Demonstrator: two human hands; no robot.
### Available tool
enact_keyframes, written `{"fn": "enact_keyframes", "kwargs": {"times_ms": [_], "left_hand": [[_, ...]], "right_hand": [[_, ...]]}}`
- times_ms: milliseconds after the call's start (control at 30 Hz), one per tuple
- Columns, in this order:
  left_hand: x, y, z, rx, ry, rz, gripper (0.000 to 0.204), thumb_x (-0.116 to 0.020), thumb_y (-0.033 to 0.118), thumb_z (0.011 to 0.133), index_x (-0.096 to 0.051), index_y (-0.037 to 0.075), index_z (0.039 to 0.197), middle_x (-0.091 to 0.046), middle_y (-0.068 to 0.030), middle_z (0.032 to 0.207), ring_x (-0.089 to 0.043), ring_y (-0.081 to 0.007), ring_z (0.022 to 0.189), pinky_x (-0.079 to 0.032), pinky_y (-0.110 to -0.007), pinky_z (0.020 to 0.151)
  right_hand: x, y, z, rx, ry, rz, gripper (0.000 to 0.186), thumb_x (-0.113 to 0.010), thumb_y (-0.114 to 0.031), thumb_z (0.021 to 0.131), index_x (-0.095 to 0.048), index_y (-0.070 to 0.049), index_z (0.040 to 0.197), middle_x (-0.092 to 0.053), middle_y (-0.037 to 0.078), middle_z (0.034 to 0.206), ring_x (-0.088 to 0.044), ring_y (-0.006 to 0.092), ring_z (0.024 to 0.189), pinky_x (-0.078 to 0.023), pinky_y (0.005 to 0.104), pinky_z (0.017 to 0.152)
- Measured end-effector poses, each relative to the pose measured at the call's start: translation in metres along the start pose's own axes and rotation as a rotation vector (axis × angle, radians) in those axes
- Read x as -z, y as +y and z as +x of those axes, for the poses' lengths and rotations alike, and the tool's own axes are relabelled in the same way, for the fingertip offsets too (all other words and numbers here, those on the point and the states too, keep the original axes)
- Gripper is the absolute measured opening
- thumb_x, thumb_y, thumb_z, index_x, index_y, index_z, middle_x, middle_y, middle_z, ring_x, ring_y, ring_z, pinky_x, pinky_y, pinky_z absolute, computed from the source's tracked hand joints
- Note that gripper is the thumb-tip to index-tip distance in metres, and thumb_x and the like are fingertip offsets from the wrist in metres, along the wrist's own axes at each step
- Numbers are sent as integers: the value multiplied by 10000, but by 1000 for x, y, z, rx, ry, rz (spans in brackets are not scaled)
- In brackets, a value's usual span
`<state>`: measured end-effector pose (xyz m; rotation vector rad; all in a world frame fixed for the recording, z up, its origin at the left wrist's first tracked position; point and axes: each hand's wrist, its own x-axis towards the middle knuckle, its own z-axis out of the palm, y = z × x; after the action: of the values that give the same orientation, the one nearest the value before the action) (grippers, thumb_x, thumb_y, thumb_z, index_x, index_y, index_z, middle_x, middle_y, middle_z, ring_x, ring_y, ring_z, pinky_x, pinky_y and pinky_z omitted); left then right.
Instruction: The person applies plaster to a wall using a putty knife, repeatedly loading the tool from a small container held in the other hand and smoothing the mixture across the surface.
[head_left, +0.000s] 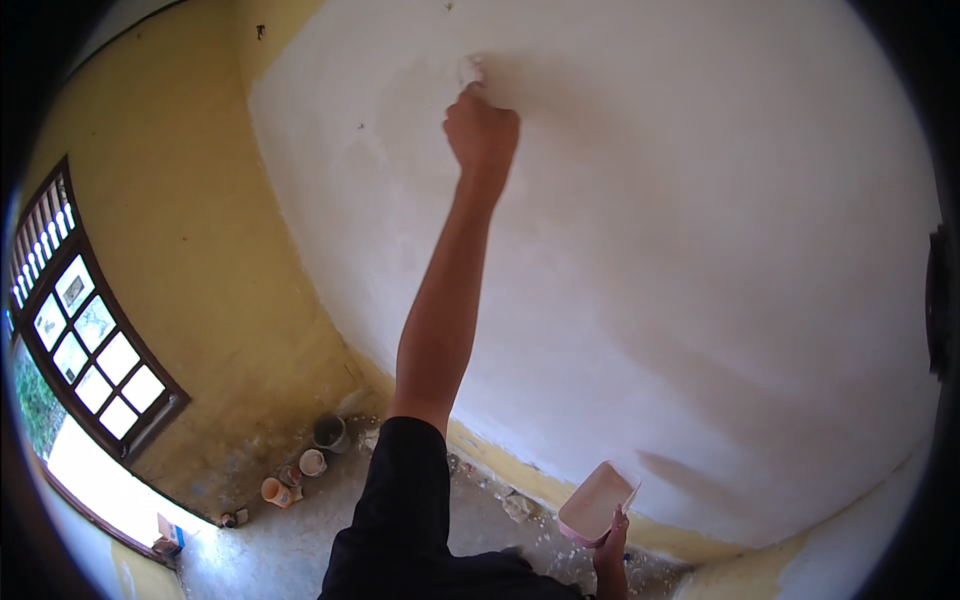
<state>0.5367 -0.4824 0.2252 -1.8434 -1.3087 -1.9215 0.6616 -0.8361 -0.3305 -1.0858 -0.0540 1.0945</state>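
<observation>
Window (110, 350) w/ dark frame at far L, set in yellow side wall (190, 250); no white coat visible across most of that. Orange tub (274, 492), pale tub (312, 462) & dark bucket (331, 433) sit on floor (300, 540) below. Next, white wall (680, 240): coat covers most of it, bit patchy, so main area's prob. well along. Small pale tool (470, 70) is up at the wall, type unclear; L hand (484, 130) has fingers clamped on it. Yellow patch (275, 40) at top L & yellow strip (530, 482) along btm edge look uncoated, so prob. left. Pinkish tray (592, 505) w/ pale stuff inside is low, near wall; R hand (610, 540) grips its R side, exact finger spread can't tell.
</observation>
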Motion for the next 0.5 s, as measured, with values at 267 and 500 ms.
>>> {"fn": "enact_keyframes", "kwargs": {"times_ms": [267, 500], "left_hand": [[26, 55, -105, -165, -338, -237, 338, -492, -50, 837, -583, -58, 1163, -653, -269, 839, -651, -409, 805, -505, -450, 689], [46, -19, -75, -231, 55, -192, 303, -503, -35, 889, -592, -63, 1177, -670, -267, 931, -671, -400, 870, -525, -399, 725]], "right_hand": [[9, -9, 1, 22, -42, -24, 470, -527, -373, 973, -365, -69, 1291, -520, 105, 1187, -553, 252, 1125, -483, 411, 937], [-2, -12, -5, 26, -58, -42, 438, -535, -401, 961, -422, -94, 1253, -532, 93, 1191, -554, 244, 1134, -483, 410, 935]]}}
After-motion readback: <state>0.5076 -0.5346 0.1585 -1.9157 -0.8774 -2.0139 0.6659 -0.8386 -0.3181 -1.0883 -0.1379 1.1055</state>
